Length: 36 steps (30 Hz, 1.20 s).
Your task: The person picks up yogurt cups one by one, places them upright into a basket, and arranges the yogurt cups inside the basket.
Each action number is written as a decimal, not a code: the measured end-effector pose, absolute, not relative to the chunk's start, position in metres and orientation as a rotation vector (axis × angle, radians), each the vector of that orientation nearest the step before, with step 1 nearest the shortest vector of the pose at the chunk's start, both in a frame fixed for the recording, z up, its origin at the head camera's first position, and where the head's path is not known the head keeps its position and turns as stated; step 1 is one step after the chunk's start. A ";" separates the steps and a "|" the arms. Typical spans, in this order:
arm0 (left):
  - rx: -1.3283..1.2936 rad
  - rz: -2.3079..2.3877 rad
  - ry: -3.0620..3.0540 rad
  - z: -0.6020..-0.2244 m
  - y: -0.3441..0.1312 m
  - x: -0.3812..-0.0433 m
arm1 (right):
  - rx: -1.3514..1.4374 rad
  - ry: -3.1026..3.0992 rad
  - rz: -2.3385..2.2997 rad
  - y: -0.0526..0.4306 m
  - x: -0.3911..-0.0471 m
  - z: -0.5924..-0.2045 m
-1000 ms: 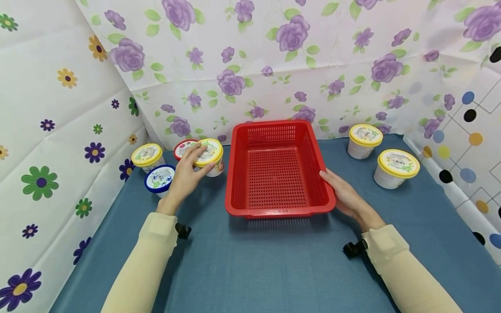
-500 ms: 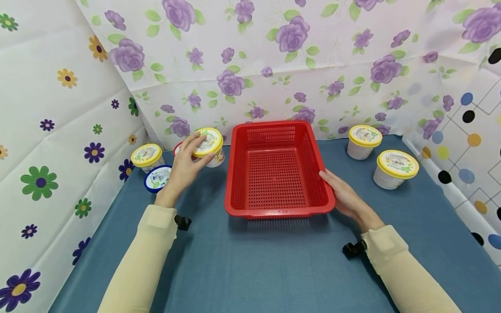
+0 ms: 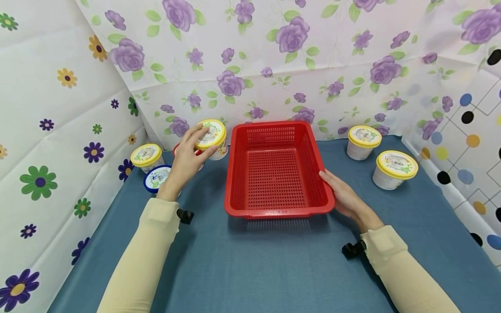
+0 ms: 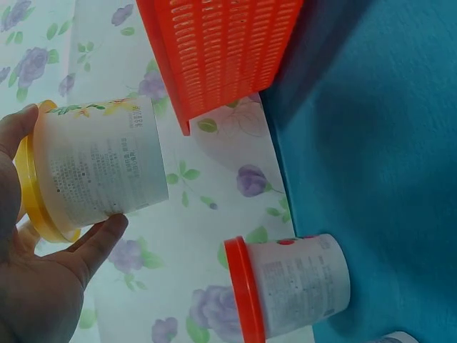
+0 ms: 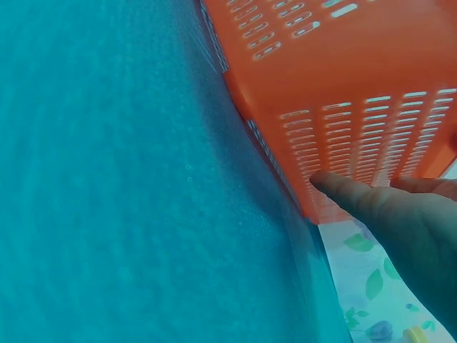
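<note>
In the head view my left hand (image 3: 185,164) holds a paper tub with a yellow lid (image 3: 212,135) up off the table, left of the red plastic basket (image 3: 279,213). The left wrist view has the thumb and fingers spread around the lid end of this tub (image 4: 103,166). My right hand (image 3: 344,195) grips the basket's right side, thumb at the rim. Its fingers (image 5: 357,196) lie along the slotted outer wall in the right wrist view. Behind my left hand a red-lidded tub (image 4: 296,286) stands on the table, mostly hidden in the head view.
Beside my left wrist stand a blue-lidded tub (image 3: 157,177) and another yellow-lidded tub (image 3: 146,156). Two yellow-lidded tubs (image 3: 364,142) stand right of the basket. A blue cloth (image 3: 266,265) covers the table; a flowered sheet (image 3: 250,52) hangs behind.
My left hand has raised the yellow-lidded tub from among the left tubs and brought it slightly toward the basket. The right hand and the basket stay in place.
</note>
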<state>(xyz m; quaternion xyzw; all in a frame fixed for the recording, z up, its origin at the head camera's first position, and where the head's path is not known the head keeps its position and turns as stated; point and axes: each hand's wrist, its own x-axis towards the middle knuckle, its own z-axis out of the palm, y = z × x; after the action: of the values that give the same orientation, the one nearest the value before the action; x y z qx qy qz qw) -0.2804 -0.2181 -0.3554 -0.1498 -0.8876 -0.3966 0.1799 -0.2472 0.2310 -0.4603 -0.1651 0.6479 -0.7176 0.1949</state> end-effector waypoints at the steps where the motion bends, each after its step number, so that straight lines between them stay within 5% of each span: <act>1: -0.434 -1.121 -2.505 -0.355 -0.217 -0.281 | -0.461 1.817 -2.011 0.231 -0.247 -0.460; 36: -0.573 -1.215 -2.477 -0.333 -0.180 -0.299 | -0.491 1.810 -2.003 0.231 -0.247 -0.460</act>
<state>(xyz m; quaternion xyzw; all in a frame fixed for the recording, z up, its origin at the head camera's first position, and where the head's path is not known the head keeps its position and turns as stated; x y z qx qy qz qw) -0.2995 -0.1805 -0.3333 -0.2006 -0.8676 -0.4255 0.1610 -0.2471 0.2315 -0.4603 -0.1755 0.6466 -0.7156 0.1975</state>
